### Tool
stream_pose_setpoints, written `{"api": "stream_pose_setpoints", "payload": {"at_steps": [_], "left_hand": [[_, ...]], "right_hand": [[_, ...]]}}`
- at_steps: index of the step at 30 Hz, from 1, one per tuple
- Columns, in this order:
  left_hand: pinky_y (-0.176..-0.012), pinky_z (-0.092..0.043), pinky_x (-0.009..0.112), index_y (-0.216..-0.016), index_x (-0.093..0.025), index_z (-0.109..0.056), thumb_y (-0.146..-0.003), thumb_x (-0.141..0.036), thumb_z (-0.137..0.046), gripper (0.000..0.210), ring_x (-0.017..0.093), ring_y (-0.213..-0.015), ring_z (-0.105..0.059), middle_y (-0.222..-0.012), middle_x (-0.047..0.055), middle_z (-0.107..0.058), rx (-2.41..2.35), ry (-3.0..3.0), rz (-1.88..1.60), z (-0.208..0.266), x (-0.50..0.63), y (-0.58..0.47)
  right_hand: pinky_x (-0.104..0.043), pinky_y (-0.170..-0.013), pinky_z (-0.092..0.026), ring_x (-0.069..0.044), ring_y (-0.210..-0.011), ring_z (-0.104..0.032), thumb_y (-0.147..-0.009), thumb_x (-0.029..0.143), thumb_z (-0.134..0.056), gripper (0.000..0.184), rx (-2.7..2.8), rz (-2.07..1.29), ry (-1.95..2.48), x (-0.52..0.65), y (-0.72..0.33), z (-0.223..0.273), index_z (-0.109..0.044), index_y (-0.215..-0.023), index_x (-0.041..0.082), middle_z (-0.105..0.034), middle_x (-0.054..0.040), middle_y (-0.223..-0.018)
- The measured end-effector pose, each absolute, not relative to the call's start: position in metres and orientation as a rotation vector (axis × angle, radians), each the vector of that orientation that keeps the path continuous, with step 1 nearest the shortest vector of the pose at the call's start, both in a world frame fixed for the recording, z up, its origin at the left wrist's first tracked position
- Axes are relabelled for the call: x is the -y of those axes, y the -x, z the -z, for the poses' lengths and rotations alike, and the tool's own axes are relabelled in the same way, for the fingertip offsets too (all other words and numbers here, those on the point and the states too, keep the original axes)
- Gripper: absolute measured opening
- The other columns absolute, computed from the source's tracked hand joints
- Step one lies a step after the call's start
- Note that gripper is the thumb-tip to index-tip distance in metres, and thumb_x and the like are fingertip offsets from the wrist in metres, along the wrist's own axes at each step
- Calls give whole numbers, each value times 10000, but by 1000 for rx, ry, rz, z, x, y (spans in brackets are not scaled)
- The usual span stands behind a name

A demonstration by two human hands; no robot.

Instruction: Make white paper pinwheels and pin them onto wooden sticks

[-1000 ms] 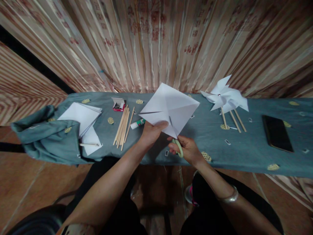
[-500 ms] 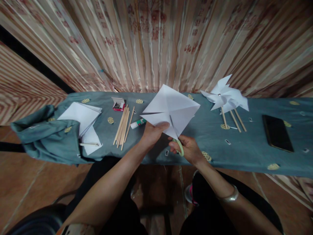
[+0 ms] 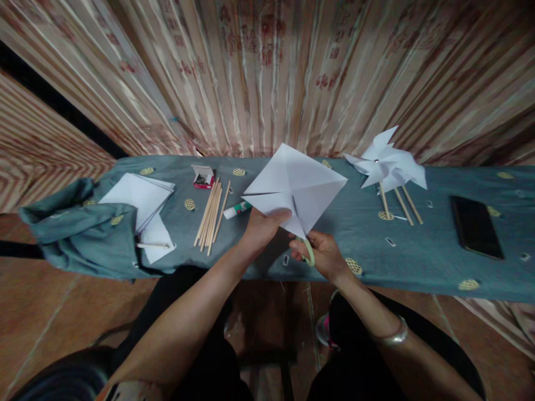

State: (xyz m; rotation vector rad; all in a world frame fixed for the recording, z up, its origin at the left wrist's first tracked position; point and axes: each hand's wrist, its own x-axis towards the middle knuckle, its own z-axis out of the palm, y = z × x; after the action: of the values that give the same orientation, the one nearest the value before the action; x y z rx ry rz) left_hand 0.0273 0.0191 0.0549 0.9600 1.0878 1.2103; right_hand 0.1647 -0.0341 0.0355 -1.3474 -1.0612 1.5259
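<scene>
My left hand [image 3: 265,225] pinches a white square of paper [image 3: 303,175] near its lower left side, thumb on top. The sheet is turned cornerwise, with crease lines and a slit running in from its left corner. Another slit runs up from the near corner, where the scissors [image 3: 309,252] meet the paper. My right hand [image 3: 320,250] is closed around their pale green handles; the blades are mostly hidden by the sheet. A glue stick [image 3: 237,210] lies just left of the paper, partly behind my left hand.
Wooden sticks [image 3: 209,217] lie left of the glue stick, below a small open red box [image 3: 204,177]. White paper sheets [image 3: 136,197] rest farther left, partly under bunched cloth. Paper pinwheels [image 3: 387,161] on sticks and a black phone [image 3: 476,227] are to the right.
The paper has shifted very slightly to the right in view. Both hands keep their grips, and the scissors stay at the paper's near corner.
</scene>
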Motion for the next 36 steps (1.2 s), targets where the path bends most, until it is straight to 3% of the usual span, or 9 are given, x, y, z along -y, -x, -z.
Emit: {"api": "stream_pose_setpoints", "payload": {"at_steps": [24, 31, 36], "left_hand": [[-601, -437, 266, -650, -190, -614, -577, -217, -706, 121, 134, -582, -526, -645, -1, -611, -1068, -933, -1212, -57, -17, -27], [-673, -469, 307, -753, -181, -633, -530, -235, -751, 258, 170, -669, -599, -736, 8, -663, -1086, -912, -1298, -54, -27, -20], [-773, -507, 356, -870, -194, -652, -518, -238, -808, 388, 216, -773, -645, -793, 23, -690, -1051, -890, -1400, -56, -36, -7]], "right_hand": [[-241, -445, -426, -104, -421, -528, -529, 504, -834, 407, 1068, -1520, 1324, 34, -161, -34, -675, -736, 192, -615, 37, -481], [-231, -498, -457, -98, -487, -567, -587, 515, -809, 447, 1188, -1643, 1316, 37, -169, -31, -664, -854, 188, -671, 25, -586], [-221, -535, -461, -97, -545, -581, -579, 541, -823, 450, 1302, -1807, 1392, 38, -192, -42, -649, -784, 180, -650, 31, -590]]}}
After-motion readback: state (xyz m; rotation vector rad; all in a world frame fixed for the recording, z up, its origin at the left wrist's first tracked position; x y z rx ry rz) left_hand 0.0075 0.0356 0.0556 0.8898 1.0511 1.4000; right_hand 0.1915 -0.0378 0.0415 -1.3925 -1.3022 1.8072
